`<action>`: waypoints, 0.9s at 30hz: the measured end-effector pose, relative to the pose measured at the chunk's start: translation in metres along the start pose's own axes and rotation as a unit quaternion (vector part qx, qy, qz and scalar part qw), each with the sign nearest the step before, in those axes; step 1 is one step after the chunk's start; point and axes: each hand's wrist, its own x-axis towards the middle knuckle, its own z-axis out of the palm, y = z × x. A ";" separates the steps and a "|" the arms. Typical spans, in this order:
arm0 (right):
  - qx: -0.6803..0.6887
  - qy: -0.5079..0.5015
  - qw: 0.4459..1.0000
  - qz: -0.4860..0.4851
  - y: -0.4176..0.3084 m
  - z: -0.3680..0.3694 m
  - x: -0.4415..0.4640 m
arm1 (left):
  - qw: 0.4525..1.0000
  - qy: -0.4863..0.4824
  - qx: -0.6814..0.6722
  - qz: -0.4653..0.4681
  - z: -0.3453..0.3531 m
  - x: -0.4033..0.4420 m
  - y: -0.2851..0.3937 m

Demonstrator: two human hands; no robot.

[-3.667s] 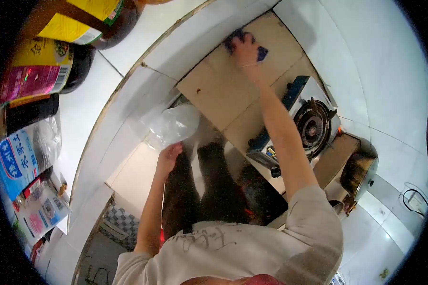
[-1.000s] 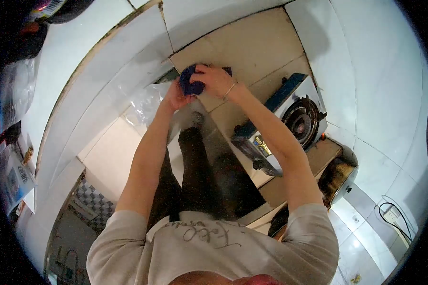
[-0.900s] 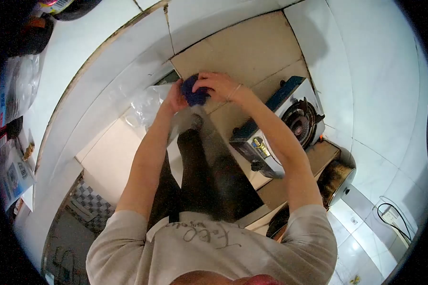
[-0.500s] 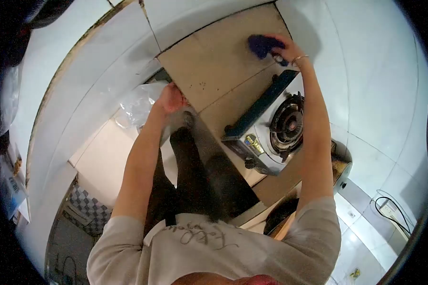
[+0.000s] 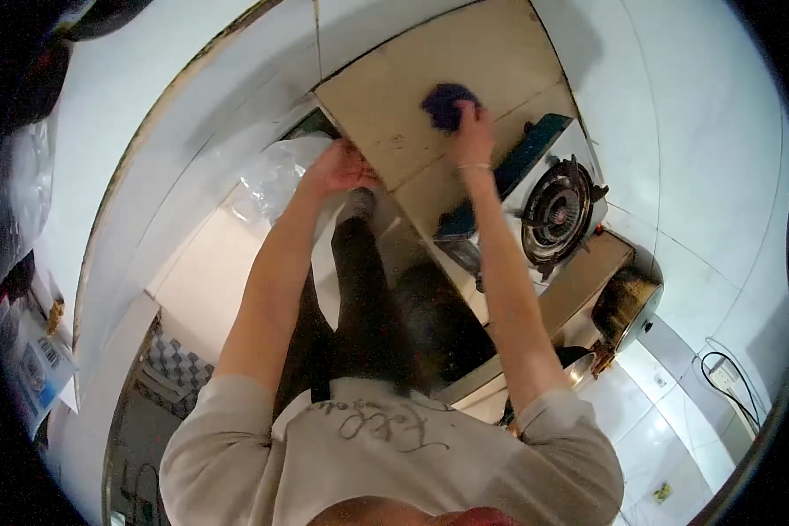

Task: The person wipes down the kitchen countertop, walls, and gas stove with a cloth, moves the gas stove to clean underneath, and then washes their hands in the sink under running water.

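My right hand (image 5: 473,136) is closed on a dark blue cloth (image 5: 450,107), which lies bunched against the tan tiled countertop (image 5: 430,57). Small dark crumbs (image 5: 399,140) lie on the tiles between my two hands. At the counter's near left edge my left hand (image 5: 344,167) is cupped with the fingers loosely curled, and I see nothing in it. A clear plastic bag (image 5: 276,175) hangs just left of that hand. The gas stove (image 5: 563,215), with a black burner ring and dark back edge, stands right of my right forearm.
A blackened pot (image 5: 627,307) stands below and right of the stove, on a lower level. White tiled walls (image 5: 693,131) border the counter. A black cable (image 5: 736,381) lies at the far right. My legs (image 5: 364,298) are directly beneath my arms.
My right hand has drawn the cloth left and nearer, from behind the stove toward the crumbs. The left hand stays at the counter edge. The whole view has shifted slightly.
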 end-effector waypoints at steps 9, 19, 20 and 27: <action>0.105 -0.061 0.992 -0.037 -0.125 0.010 -0.067 | 0.993 -0.074 -0.088 -0.030 -0.051 0.013 0.007; 0.269 -0.121 0.928 -0.228 -0.070 -0.019 0.022 | 0.996 -0.087 -0.024 -0.011 -0.037 0.005 0.011; 0.271 -0.123 0.927 -0.229 -0.072 -0.024 0.035 | 1.000 -0.004 0.021 0.003 -0.035 0.003 0.011; 0.059 0.007 0.984 -0.165 -0.100 0.020 0.011 | 0.998 0.067 0.000 0.013 -0.050 0.001 0.013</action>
